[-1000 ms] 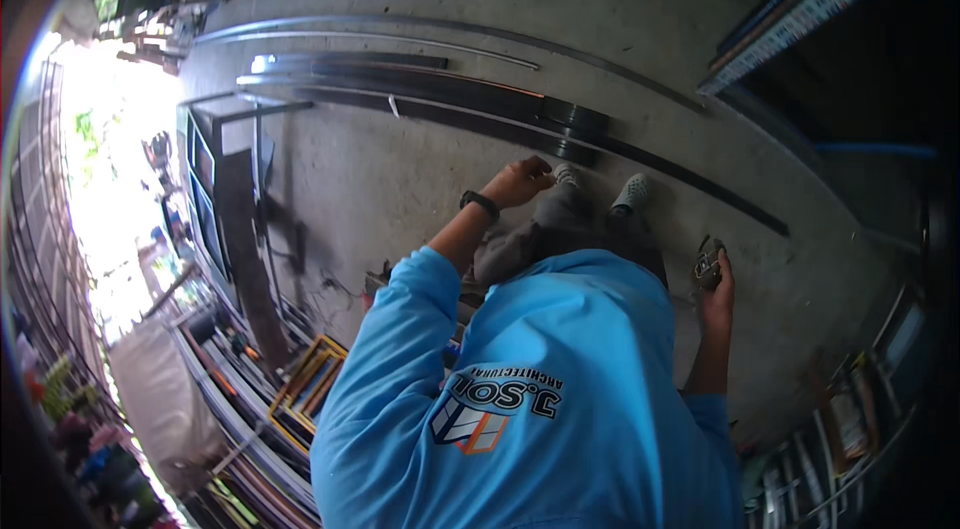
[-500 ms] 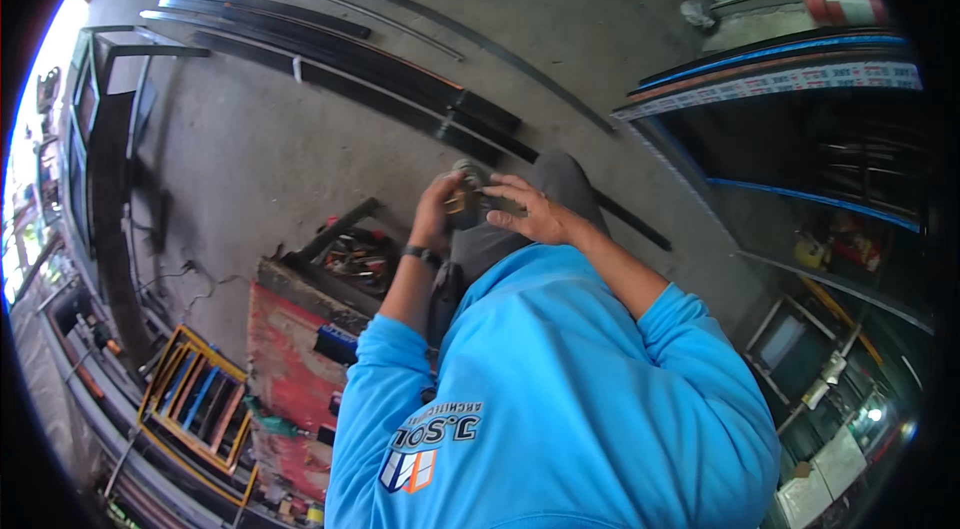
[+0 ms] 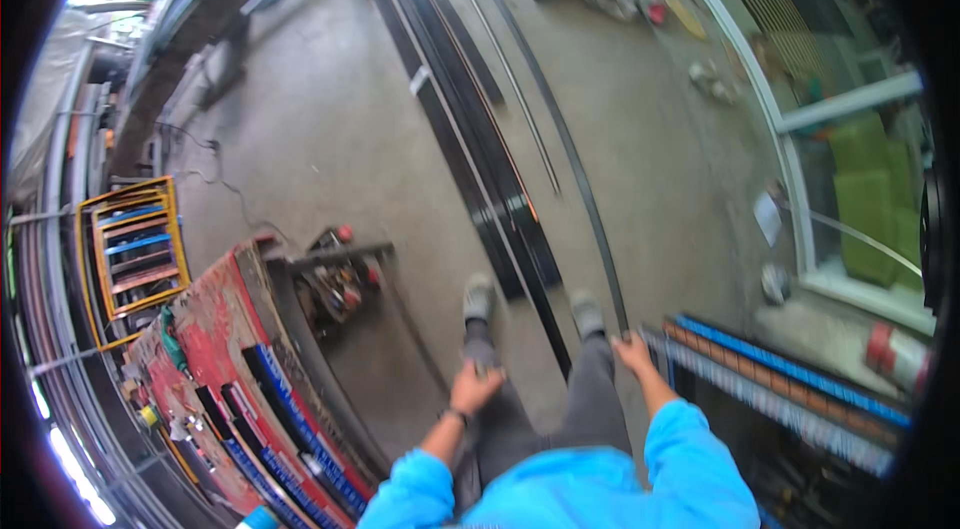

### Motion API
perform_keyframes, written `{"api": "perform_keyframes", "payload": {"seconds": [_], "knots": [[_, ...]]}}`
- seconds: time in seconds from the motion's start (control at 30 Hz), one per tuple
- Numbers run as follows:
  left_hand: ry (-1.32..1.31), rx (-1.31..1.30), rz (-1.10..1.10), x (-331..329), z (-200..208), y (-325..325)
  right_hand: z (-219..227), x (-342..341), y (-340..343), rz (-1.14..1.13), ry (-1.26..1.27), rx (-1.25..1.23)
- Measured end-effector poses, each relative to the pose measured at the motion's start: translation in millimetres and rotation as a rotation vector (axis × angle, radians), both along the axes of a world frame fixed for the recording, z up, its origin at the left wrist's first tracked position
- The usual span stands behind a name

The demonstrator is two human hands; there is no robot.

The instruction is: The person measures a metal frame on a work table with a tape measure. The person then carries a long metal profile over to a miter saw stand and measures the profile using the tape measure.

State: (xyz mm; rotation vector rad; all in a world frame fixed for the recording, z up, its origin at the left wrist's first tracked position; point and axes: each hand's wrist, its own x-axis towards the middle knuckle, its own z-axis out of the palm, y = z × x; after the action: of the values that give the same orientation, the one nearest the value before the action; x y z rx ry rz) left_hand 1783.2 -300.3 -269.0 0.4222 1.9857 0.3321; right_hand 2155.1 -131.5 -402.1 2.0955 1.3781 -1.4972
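Observation:
My left hand (image 3: 475,388) is over my left thigh, its fingers curled together. Whatever it may hold is too small and blurred to name. My right hand (image 3: 631,353) hangs beside my right leg, slightly blurred. In the picture its fingertips overlap the near end of a long thin grey bar (image 3: 577,169), and I cannot tell whether they touch it. Between my feet runs the end of a long dark profile (image 3: 540,314), part of a bundle of black metal profiles (image 3: 450,79) on the floor.
A worn red workbench (image 3: 215,314) at left carries a green power tool (image 3: 174,342) and blue-marked strips (image 3: 300,424). Beside it sits a tool bin (image 3: 335,294). Stacked frames (image 3: 790,374) stand close at right, near a glazed frame (image 3: 785,159). A cable (image 3: 235,194) crosses the floor.
My hands have parted from in front of my body, where they were together at a small dark object. My view has turned rightward; both feet now show, with the profiles running ahead of me.

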Motion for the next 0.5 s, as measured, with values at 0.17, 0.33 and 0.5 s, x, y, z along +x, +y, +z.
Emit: {"api": "perform_keyframes", "payload": {"seconds": [0.17, 0.33, 0.5], "knots": [[0.359, 0.052, -0.357, 88, -24, -35, -113, 36, 21, 0.041, -0.143, 0.051], [0.320, 0.285, -0.403, 110, -49, -48, -203, 46, 35, 0.071, -0.253, 0.035], [0.386, 0.441, -0.281, 83, -81, -35, -299, 31, 51, 0.058, -0.279, 0.036]]}}
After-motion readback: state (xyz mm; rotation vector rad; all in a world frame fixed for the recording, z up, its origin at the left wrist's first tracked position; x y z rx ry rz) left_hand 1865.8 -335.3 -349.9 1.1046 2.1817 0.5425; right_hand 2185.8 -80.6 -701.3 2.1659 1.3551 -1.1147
